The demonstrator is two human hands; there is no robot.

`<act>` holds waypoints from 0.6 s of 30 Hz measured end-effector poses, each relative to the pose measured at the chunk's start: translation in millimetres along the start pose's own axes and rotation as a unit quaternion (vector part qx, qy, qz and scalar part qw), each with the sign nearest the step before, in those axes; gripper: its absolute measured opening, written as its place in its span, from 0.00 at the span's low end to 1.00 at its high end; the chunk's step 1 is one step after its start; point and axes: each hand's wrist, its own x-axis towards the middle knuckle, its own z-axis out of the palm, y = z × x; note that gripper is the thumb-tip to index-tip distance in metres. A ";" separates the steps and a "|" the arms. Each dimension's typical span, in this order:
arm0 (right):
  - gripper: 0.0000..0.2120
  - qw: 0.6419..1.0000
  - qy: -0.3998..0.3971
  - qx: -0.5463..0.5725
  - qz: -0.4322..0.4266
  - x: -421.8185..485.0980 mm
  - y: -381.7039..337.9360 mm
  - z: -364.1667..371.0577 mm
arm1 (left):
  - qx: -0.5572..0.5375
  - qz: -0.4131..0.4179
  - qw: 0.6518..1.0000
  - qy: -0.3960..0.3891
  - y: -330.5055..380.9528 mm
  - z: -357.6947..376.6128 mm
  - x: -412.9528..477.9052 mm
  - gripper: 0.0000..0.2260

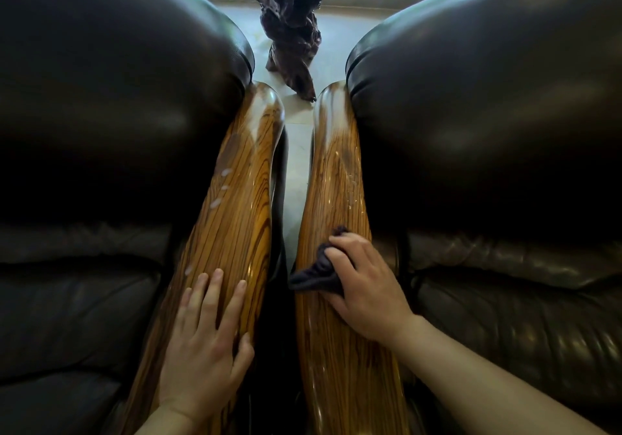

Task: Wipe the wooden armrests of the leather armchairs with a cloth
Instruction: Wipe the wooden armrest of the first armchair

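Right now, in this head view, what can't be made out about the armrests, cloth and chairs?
- Right armrest: wood beneath the right hand and dark cloth is covered.
- Left armrest: partly covered by the left hand; near end cut off by the frame's bottom edge.
- Leather seats: too dark for detail.

Both of my arms come into view bare from the forearms down, with no sleeves, cuffs or gloves on them. My left hand carries no ring, watch or band that I can see, and neither does my right hand. The fingernails on the left are short and unpainted.
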 end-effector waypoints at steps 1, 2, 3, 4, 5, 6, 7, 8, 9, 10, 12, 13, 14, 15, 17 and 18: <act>0.26 1.000 -0.005 -0.003 -0.004 -8.0 7.6 -2.1 | 0.003 0.000 1.000 0.000 0.4 0.0 0.2 0.33; 0.26 1.000 0.002 -0.003 0.016 -10.0 14.6 -3.9 | 0.005 0.000 1.000 -0.003 1.1 0.2 0.4 0.33; 0.25 0.998 0.014 0.004 0.055 -5.6 18.3 -5.5 | 0.007 -0.001 1.000 -0.004 1.9 0.1 0.3 0.33; 0.25 0.994 0.029 0.013 0.102 4.5 19.0 -6.4 | 0.008 -0.004 1.000 -0.006 2.5 -0.4 0.6 0.33; 0.26 0.989 0.040 0.015 0.140 16.5 17.6 -6.6 | 0.012 -0.004 1.000 -0.006 3.0 -0.6 1.1 0.33; 0.26 0.986 0.044 0.010 0.159 27.3 14.5 -5.7 | 0.016 -0.003 1.000 -0.003 3.7 -0.8 1.6 0.32; 0.27 0.985 0.046 0.007 0.164 33.7 9.8 -4.2 | 0.019 0.000 1.000 0.002 4.3 -1.0 1.7 0.31; 0.28 0.986 0.043 0.007 0.163 33.8 5.4 -2.1 | 0.019 0.005 1.000 0.004 4.7 -2.2 2.8 0.31; 0.30 0.987 0.038 0.005 0.158 26.8 1.6 -0.1 | 0.016 0.014 1.000 0.005 5.6 -3.4 5.0 0.32; 0.30 0.989 0.036 0.000 0.143 14.7 -1.2 1.5 | 0.013 0.026 1.000 0.006 7.6 -5.6 10.1 0.32; 0.31 0.994 0.031 -0.015 0.102 -11.7 -3.8 3.2 | 0.013 0.045 0.999 0.010 13.7 -9.4 31.3 0.32; 0.31 0.996 0.027 -0.021 0.085 -20.1 -1.9 3.6 | 0.017 0.047 0.999 0.006 17.1 -11.1 45.2 0.32; 0.30 0.996 0.027 -0.020 0.079 -23.1 1.5 3.9 | 0.023 0.044 0.999 -0.002 20.3 -13.4 59.3 0.33; 0.30 0.996 0.032 -0.015 0.085 -20.1 4.2 3.8 | 0.034 0.036 0.999 -0.012 22.5 -15.4 71.3 0.33; 0.29 0.991 0.051 -0.005 0.128 -0.1 4.9 1.4 | 0.050 0.014 0.998 -0.025 23.1 -15.3 85.7 0.33; 0.28 0.987 0.060 -0.002 0.151 14.8 2.6 -1.5 | 0.047 0.004 0.999 -0.023 22.4 -14.2 88.3 0.32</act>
